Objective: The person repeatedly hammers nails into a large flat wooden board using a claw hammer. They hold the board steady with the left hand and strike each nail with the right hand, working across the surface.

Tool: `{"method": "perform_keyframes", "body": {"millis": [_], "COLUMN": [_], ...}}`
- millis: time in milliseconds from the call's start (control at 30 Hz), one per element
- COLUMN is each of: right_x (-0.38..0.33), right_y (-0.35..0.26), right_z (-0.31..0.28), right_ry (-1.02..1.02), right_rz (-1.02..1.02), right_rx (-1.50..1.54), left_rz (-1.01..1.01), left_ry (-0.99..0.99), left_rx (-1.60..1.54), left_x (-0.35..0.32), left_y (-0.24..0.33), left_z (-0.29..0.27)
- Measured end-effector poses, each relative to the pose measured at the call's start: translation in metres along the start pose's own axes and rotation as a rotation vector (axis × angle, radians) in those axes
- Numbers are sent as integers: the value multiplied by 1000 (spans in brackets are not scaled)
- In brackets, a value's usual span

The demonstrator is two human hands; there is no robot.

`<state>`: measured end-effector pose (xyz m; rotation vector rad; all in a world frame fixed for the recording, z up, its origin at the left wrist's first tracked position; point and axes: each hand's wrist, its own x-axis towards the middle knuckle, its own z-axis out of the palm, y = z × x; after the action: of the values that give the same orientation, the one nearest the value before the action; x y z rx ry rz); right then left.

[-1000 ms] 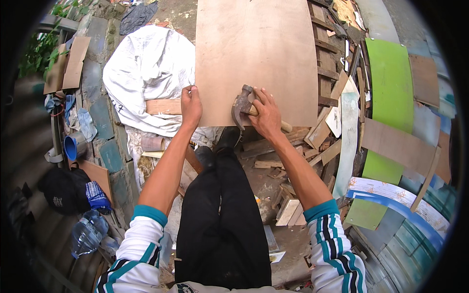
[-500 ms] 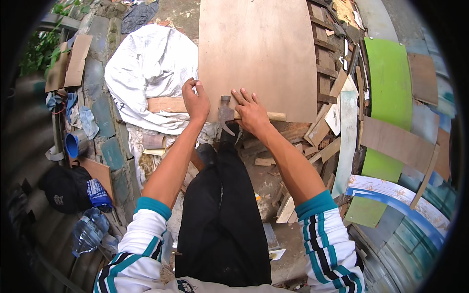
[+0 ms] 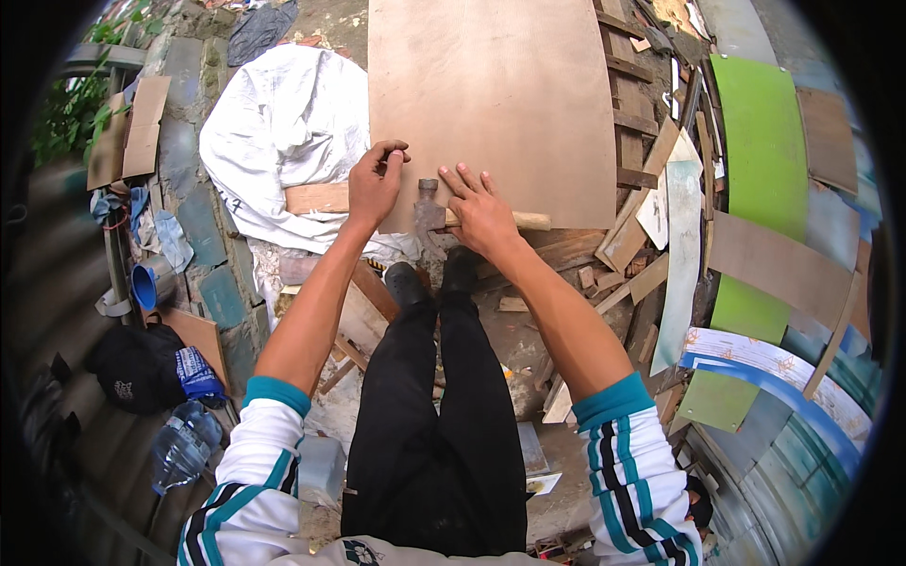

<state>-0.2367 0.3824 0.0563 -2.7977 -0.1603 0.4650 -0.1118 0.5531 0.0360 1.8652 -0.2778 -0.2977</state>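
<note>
A brown plywood sheet [image 3: 491, 104] stretches away in front of me. At its near left edge my left hand [image 3: 376, 184] is raised, thumb and fingers curled together in a pinch; anything between them is too small to make out. My right hand [image 3: 481, 212] lies palm down near the sheet's front edge, fingers stretched out over the wood. Beneath that palm passes the wooden handle of a claw hammer [image 3: 530, 222]. Its worn metal head sticks out between my two hands, the claw pointing toward me past the sheet's edge.
White cloth [image 3: 274, 123] is bunched left of the sheet, with a short wooden board [image 3: 316, 198] on it. Wood scraps [image 3: 623, 283] and a slatted frame [image 3: 634, 123] lie at the right, before green panels [image 3: 755, 141]. A plastic bottle [image 3: 184, 448] and black bag [image 3: 137, 368] sit at left.
My left hand has turned, its fingertips now pointing right over the sheet. My right hand stays over the hammer handle. The view has shifted slightly, and my legs look farther apart.
</note>
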Motion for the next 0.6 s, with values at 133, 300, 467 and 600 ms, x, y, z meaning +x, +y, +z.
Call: {"method": "perform_keyframes", "body": {"millis": [133, 300, 467, 600], "right_x": [-5, -2, -4, -2], "right_y": [5, 2, 2, 11], "right_z": [3, -2, -9, -21], "right_ry": [44, 26, 19, -7], "right_rz": [-23, -17, -38, -84], "right_rx": [10, -14, -17, 42], "left_rz": [-61, -124, -106, -222], "left_ry": [8, 49, 173, 189], "left_rx": [-51, -12, 33, -97], "left_x": [0, -1, -2, -4], "left_y": [2, 4, 9, 9], "left_z": [-5, -6, 2, 11]}}
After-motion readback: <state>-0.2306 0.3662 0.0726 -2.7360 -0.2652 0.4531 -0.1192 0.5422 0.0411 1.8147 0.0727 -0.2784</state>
